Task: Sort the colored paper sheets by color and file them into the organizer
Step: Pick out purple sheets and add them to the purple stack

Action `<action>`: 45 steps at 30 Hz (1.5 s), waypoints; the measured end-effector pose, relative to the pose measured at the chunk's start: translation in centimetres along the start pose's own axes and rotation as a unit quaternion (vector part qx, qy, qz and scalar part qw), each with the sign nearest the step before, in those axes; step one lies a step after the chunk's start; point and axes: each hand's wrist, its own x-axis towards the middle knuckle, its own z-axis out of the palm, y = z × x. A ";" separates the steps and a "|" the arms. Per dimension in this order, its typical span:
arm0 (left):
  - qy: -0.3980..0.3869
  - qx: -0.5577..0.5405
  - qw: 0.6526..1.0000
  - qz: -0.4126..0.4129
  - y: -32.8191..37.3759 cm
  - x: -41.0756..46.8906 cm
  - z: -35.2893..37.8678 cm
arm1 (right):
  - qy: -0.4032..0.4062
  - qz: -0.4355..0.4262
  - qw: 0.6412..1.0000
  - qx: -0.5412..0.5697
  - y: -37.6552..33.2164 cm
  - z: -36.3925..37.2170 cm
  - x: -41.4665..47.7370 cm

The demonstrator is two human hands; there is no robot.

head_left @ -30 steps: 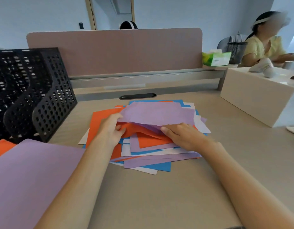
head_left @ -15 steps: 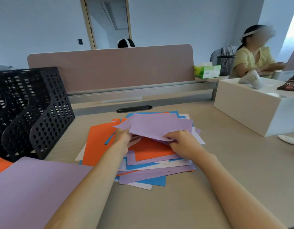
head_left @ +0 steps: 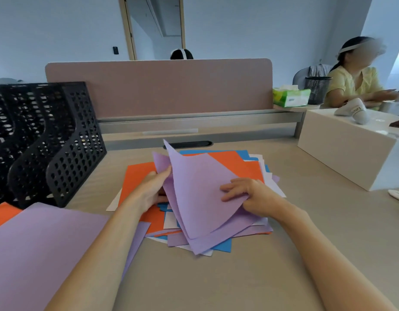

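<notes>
The right hand (head_left: 254,198) pinches the right edge of a lifted purple sheet (head_left: 200,198) in the middle of the frame. The left hand (head_left: 149,191) holds its left edge. Under it lies the mixed pile (head_left: 234,162) of orange, blue, white and purple paper on the desk (head_left: 216,277). A purple stack (head_left: 37,254) lies at the lower left. The black organizer (head_left: 48,142) stands at the left.

Both forearms were bare from the wrists back to where the lower edge cut them off, so any clothing lay out of view. The left grip (head_left: 147,192) and right grip (head_left: 255,199) were bare hands with slim fingers. Finer detail was too blurred to tell.
</notes>
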 end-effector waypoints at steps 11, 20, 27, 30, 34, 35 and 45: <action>0.047 0.051 0.977 0.202 1.7 -1.4 2.8 | 0.045 0.117 0.984 0.125 -1.2 -0.8 -0.1; -0.031 -0.032 0.968 0.248 9.2 -4.8 1.9 | 0.206 0.193 0.842 0.459 -3.7 -5.6 0.8; 0.074 0.102 0.985 0.121 5.9 -3.2 1.9 | 0.248 0.200 0.880 0.352 -5.7 -5.9 -0.8; 0.106 0.068 0.958 0.257 8.6 -5.4 2.3 | 0.321 0.128 0.875 0.340 -6.8 -7.1 -0.8; 0.094 -0.018 0.920 0.380 11.1 -8.6 2.9 | 0.391 0.026 0.850 0.352 -8.4 -7.6 -1.7; 0.088 -0.026 0.916 0.390 10.9 -9.1 3.0 | 0.398 0.011 0.846 0.354 -8.6 -7.4 -2.0; 0.100 0.029 0.939 0.327 5.0 -10.0 4.7 | 0.377 0.073 0.869 0.312 -7.7 -2.0 -4.3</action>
